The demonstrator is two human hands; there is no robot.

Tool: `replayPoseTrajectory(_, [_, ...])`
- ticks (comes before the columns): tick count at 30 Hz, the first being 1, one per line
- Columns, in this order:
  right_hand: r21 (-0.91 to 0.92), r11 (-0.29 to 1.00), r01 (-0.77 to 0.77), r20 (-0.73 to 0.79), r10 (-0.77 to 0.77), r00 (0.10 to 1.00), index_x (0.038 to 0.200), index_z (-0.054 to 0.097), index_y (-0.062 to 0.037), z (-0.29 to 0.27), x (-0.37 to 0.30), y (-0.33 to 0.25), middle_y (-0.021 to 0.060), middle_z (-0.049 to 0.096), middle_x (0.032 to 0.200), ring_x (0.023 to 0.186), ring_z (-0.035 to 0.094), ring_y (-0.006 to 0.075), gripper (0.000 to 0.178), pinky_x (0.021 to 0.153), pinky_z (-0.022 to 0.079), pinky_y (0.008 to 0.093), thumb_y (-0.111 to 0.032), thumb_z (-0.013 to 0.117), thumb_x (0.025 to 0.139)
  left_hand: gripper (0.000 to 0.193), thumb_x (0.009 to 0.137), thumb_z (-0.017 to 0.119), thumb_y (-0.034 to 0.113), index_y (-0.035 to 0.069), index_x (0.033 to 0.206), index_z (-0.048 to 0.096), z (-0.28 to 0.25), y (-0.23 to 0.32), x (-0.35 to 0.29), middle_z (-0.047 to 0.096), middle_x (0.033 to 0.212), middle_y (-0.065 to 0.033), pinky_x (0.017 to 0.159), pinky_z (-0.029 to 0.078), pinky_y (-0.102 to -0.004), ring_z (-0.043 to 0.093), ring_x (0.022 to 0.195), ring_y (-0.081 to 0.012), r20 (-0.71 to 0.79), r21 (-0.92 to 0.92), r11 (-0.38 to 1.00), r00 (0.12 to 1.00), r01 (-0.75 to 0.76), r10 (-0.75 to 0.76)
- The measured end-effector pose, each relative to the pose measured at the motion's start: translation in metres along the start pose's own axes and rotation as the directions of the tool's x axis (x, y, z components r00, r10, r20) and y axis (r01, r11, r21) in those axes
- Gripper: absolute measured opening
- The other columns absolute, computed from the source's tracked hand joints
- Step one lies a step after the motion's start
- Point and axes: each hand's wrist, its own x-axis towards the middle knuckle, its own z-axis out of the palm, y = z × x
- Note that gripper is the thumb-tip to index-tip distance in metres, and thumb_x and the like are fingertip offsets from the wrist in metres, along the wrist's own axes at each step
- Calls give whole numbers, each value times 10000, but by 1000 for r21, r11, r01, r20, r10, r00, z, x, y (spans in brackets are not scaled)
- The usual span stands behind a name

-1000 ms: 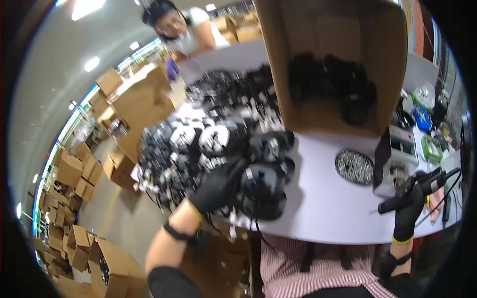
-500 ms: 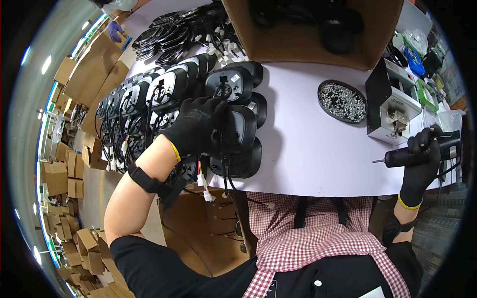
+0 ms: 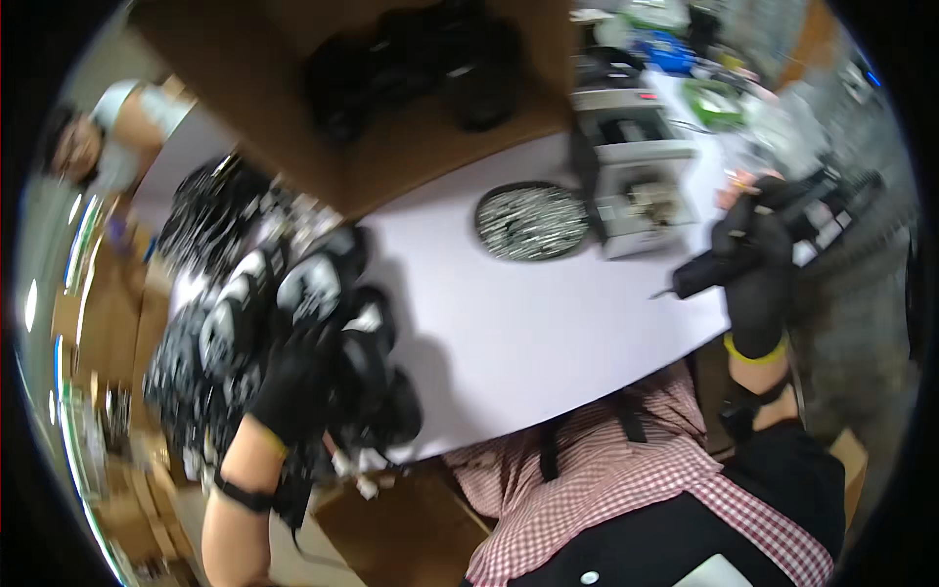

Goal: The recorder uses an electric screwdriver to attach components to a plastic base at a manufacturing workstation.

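Note:
My right hand (image 3: 761, 284), in a black glove, is wrapped round a black electric screwdriver (image 3: 697, 272). The bit points left over the table's right edge. On the left, my gloved left hand (image 3: 296, 383) rests at the near side of a pile of black rounded housings (image 3: 311, 286) with cables. Its fingers are smeared by motion and merge with the dark units, so I cannot make out a grip. White connectors (image 3: 367, 486) hang over the table's front edge near that hand.
A round dish of small metal screws (image 3: 533, 223) lies beside a white box-shaped device (image 3: 641, 201). A large cardboard box (image 3: 430, 171) with black parts stands at the back. Coiled black cables (image 3: 207, 215) lie far left, near another person (image 3: 147, 122). An open carton (image 3: 391, 528) stands below the table.
The whole view has swung right and blurred, shifting the table's contents left in the picture. My right hand still holds the screwdriver; my left hand stays at the pile of housings.

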Motion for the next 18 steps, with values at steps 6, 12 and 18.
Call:
replayPoseTrajectory(6, [28,986,164,120,-166,979,1114,484,-22,3,2,-25,65,515,763,653,486,125,238,588,427,274,-134,520,908,917,590,796,449,-17,1284,421,-5,13,-3,543,1165,-210,915,406,-491,516,1080,-396,107,17,991,985,136,-137])
replayPoseTrajectory(12, [-24,980,197,138,-192,972,1112,477,-28,11,28,-34,46,474,766,634,444,122,240,598,398,272,-170,506,921,877,555,796,335,-50,1256,437,-52,107,39,527,1074,-215,885,416,-497,520,1026,-395,-38,32,995,995,94,-93])
replayPoseTrajectory(18, [-540,808,-234,195,391,900,1090,535,16,-9,12,-23,111,616,906,666,581,121,268,564,469,228,-79,599,847,785,601,740,345,-52,1218,461,38,181,122,541,996,-201,790,448,-444,542,922,-367,-237,-154,978,966,-140,101])
